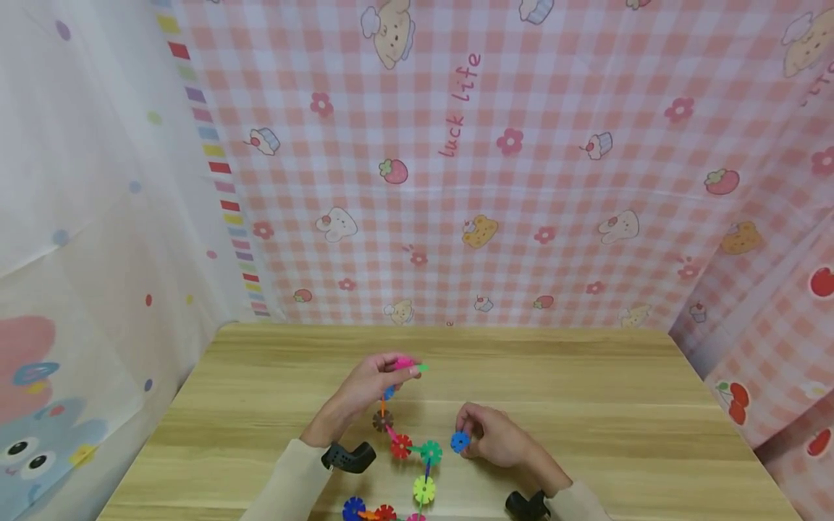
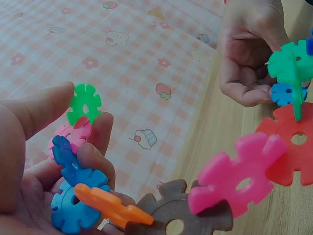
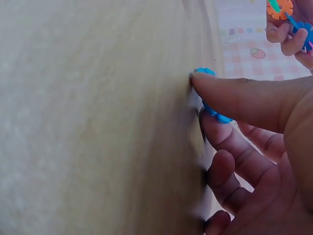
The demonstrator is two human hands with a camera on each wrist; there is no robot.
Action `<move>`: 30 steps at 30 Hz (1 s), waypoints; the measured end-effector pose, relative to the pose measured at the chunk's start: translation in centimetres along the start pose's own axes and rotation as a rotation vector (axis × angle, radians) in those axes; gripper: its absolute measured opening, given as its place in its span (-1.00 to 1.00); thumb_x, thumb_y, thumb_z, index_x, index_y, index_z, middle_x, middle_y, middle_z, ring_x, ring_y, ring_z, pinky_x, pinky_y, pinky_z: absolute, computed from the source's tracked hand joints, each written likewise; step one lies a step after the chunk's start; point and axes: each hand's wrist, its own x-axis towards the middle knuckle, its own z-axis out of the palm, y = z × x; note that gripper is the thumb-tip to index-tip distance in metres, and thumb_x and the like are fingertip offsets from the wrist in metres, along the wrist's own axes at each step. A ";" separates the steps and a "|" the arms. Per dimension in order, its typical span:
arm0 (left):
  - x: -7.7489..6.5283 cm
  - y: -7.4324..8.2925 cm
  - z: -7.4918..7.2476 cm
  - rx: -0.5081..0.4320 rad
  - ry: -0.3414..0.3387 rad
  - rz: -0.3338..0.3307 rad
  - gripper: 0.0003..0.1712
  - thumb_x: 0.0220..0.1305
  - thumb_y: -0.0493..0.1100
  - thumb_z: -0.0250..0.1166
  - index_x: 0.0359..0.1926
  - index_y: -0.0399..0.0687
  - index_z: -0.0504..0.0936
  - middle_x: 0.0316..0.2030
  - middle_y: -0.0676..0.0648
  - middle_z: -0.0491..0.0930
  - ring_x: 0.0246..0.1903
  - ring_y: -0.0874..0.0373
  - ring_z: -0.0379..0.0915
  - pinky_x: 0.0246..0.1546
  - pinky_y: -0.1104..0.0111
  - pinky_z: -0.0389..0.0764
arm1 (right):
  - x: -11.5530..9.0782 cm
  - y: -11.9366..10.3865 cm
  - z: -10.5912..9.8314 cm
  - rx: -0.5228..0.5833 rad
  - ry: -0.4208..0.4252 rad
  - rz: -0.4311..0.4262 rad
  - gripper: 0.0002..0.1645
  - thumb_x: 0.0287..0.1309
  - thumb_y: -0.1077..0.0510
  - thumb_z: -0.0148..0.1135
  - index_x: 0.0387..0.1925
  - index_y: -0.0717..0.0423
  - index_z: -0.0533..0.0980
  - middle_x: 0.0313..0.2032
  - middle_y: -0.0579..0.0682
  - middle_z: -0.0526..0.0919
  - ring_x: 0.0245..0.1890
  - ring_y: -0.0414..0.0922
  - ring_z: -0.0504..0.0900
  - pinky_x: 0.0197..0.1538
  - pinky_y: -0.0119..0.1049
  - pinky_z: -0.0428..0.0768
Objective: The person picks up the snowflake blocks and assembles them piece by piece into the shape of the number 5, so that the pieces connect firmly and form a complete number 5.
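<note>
My left hand (image 1: 365, 380) holds the upper end of a chain of notched plastic snowflake discs. At its fingertips are a bright green disc (image 2: 78, 116) and a pink disc (image 2: 71, 134), slotted together. Blue discs (image 2: 85, 215) lie against the fingers, followed by an orange disc (image 2: 115, 204), a brown disc (image 2: 159, 205), another pink disc (image 2: 220, 181) and a red disc (image 2: 279, 127). My right hand (image 1: 502, 438) pinches a single blue disc (image 1: 460, 442) between thumb and forefinger, apart from the chain and to its right.
Down the wooden table (image 1: 586, 369) the chain runs on through a teal disc (image 1: 431, 454) and a yellow disc (image 1: 424, 490). It bends left at the bottom edge to a dark blue disc (image 1: 354, 508). A pink checked cloth (image 1: 495, 188) hangs behind the table.
</note>
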 end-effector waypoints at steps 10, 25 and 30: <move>0.0 0.0 0.0 0.014 -0.004 0.007 -0.56 0.37 0.10 0.26 0.04 -0.13 0.66 -0.27 -0.01 0.64 -0.46 0.18 0.29 -0.53 0.48 0.25 | 1.0 -0.8 -1.5 0.136 0.059 -0.031 -0.75 0.15 0.49 0.16 -0.19 0.16 0.51 -0.37 0.01 0.58 -0.40 -0.18 0.52 -0.38 -0.42 0.52; -0.3 0.4 0.1 -0.014 -0.041 0.038 -0.59 0.43 0.04 0.20 0.09 -0.14 0.64 -0.20 0.00 0.66 -0.46 0.21 0.30 -0.50 0.50 0.28 | 2.5 -5.6 -3.4 0.387 0.337 -0.062 -0.75 0.32 0.31 0.21 -0.01 0.35 0.52 -0.26 0.21 0.72 -0.34 0.03 0.74 -0.18 -0.18 0.71; -0.2 0.4 0.2 -0.016 -0.049 0.039 -0.59 0.44 -0.01 0.19 0.13 -0.19 0.62 -0.13 -0.11 0.68 -0.43 0.20 0.32 -0.46 0.48 0.31 | 2.7 -6.2 -3.1 0.392 0.391 -0.081 -0.77 0.30 0.32 0.23 -0.04 0.31 0.55 -0.28 0.18 0.73 -0.36 -0.01 0.75 -0.20 -0.19 0.72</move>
